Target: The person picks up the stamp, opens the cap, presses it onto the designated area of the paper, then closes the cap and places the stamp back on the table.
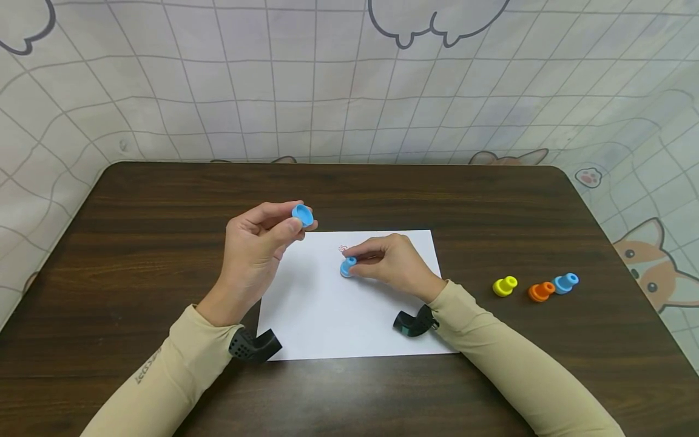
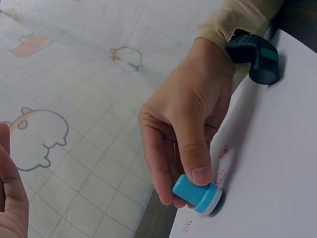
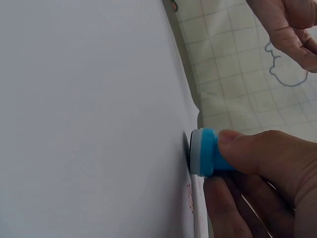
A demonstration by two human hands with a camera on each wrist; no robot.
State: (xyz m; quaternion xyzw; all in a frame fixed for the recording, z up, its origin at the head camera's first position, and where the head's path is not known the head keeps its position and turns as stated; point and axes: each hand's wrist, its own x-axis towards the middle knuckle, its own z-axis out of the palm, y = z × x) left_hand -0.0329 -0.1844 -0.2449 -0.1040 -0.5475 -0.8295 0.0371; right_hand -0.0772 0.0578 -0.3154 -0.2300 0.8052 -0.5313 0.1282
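In the head view my left hand (image 1: 256, 249) is raised beside the paper's far left corner and pinches a round blue stamp cap (image 1: 303, 215), its hollow side showing. My right hand (image 1: 394, 262) grips a blue toy stamp (image 1: 347, 267) by its knob between thumb and fingers, over the white paper (image 1: 322, 315). In the right wrist view the stamp's pale face (image 3: 195, 152) is turned to the sheet, very close; whether it touches I cannot tell. Small red prints (image 2: 221, 177) mark the paper around the stamp in the left wrist view.
To the right on the dark wooden table (image 1: 491, 376) stand a yellow stamp (image 1: 505, 286), an orange stamp (image 1: 541, 291) and another blue stamp (image 1: 565, 283), the last two side by side. A patterned curtain (image 1: 327, 85) hangs behind the table's far edge.
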